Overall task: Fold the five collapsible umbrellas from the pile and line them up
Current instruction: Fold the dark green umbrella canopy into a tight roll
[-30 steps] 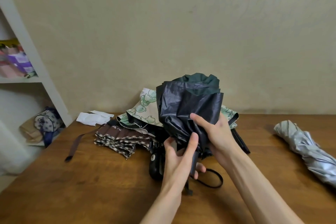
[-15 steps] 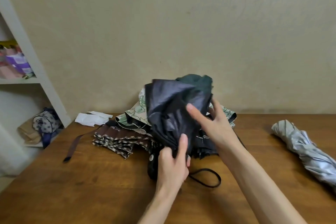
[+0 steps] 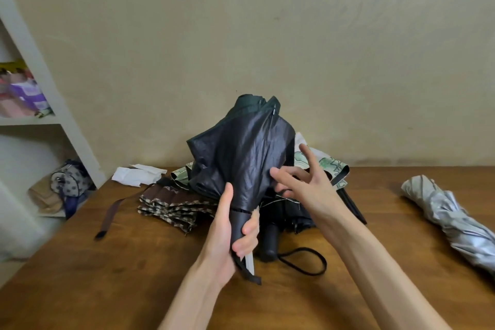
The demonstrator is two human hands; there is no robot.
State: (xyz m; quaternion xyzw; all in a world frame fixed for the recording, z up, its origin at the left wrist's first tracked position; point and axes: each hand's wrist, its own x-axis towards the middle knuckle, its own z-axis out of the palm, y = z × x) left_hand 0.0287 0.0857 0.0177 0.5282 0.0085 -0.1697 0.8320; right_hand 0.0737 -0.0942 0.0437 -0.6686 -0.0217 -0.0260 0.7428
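With one silver umbrella (image 3: 452, 225) rolled and set aside on the table (image 3: 80, 276), my left hand (image 3: 227, 233) clamps the black umbrella (image 3: 241, 158) by its handle, upright, my right hand (image 3: 302, 185) spread-fingered on its cloth, the pile (image 3: 171, 203) waiting behind.
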